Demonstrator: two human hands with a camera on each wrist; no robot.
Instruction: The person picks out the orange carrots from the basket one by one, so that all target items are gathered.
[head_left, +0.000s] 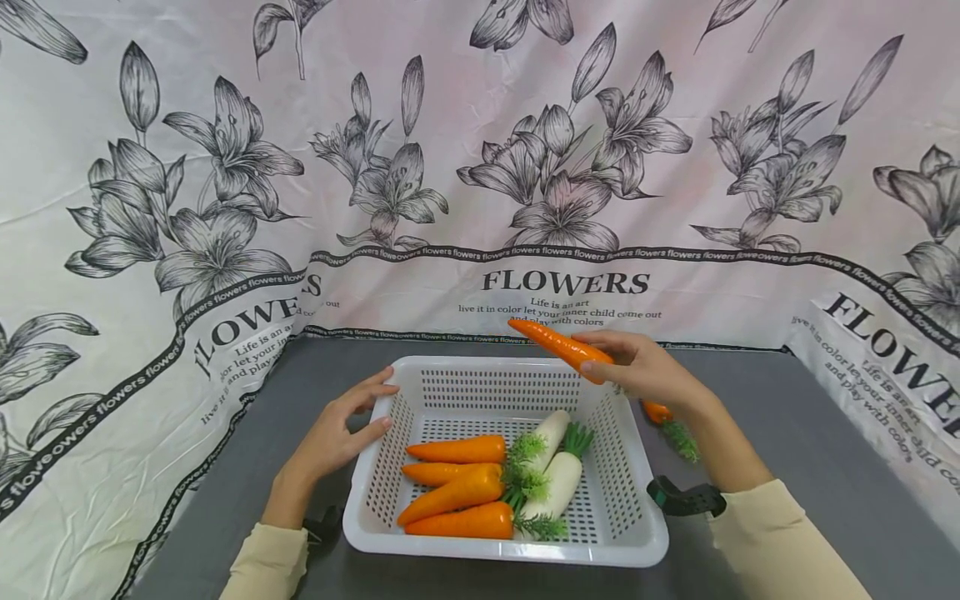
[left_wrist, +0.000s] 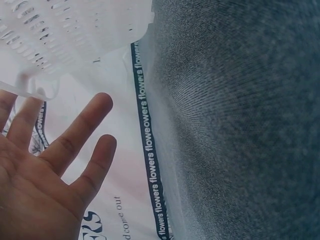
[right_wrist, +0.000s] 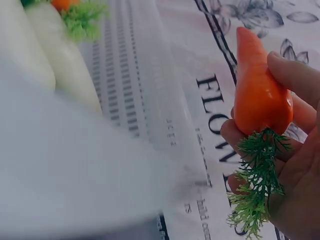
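Observation:
My right hand (head_left: 637, 367) pinches an orange carrot (head_left: 558, 343) above the basket's back right corner, its tip pointing up and left. In the right wrist view the thumb and fingers hold this carrot (right_wrist: 261, 95), green leaves hanging below. My left hand (head_left: 341, 429) rests at the left rim of the white basket (head_left: 506, 550), fingers fairly straight; the left wrist view shows the hand (left_wrist: 50, 170) spread beside the basket wall (left_wrist: 75, 30). Inside the basket, several carrots (head_left: 457, 492) lie on the left and white radishes (head_left: 555, 487) on the right.
Another carrot (head_left: 657, 412) with green leaves lies on the grey table (head_left: 810, 500) right of the basket, partly hidden by my right arm. A flower-printed cloth (head_left: 420, 292) hangs behind the table and along both sides.

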